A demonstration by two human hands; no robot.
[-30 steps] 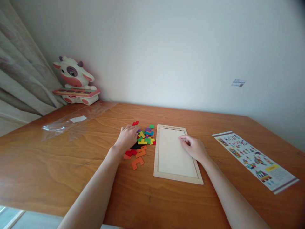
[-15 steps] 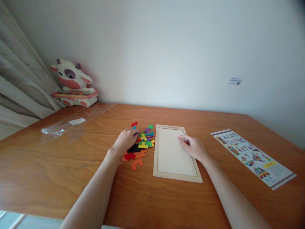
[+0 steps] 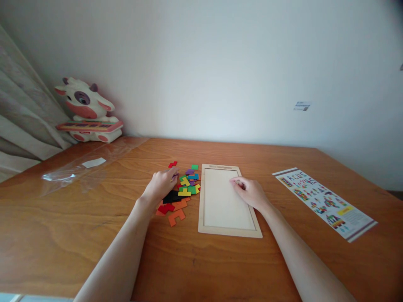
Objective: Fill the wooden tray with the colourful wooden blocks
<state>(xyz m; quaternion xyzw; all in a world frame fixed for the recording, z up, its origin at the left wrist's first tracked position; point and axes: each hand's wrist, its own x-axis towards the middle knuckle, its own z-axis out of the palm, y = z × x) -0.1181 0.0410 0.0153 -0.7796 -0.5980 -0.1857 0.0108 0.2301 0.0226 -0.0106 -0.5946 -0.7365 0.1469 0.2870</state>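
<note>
My left hand (image 3: 161, 184) is over the left side of a pile of flat coloured puzzle pieces, its forefinger stretched out and apart from the thumb. A purple piece shows by the fingertips, and nothing is visibly gripped. Yellow T-shaped (image 3: 184, 192), orange (image 3: 176, 217), red, green, blue and black pieces lie around it, some overlapping. Right of the pile lies a pale wooden puzzle tray (image 3: 201, 209) with a bare inside. My right hand (image 3: 250, 192) rests on the tray's right edge, fingers curled in and thumb against the forefinger, with nothing seen in them.
A printed pattern sheet (image 3: 327, 205) lies on the wooden table (image 3: 78, 235) at the right. A clear plastic bag (image 3: 72, 172) with a white slip lies at the left. Behind it a toy cow keyboard (image 3: 90, 113) stands by the curtain and the wall.
The view has turned slightly right, so everything appears further left. My left forefinger has straightened out over the pieces. My right hand stays at the tray's edge.
</note>
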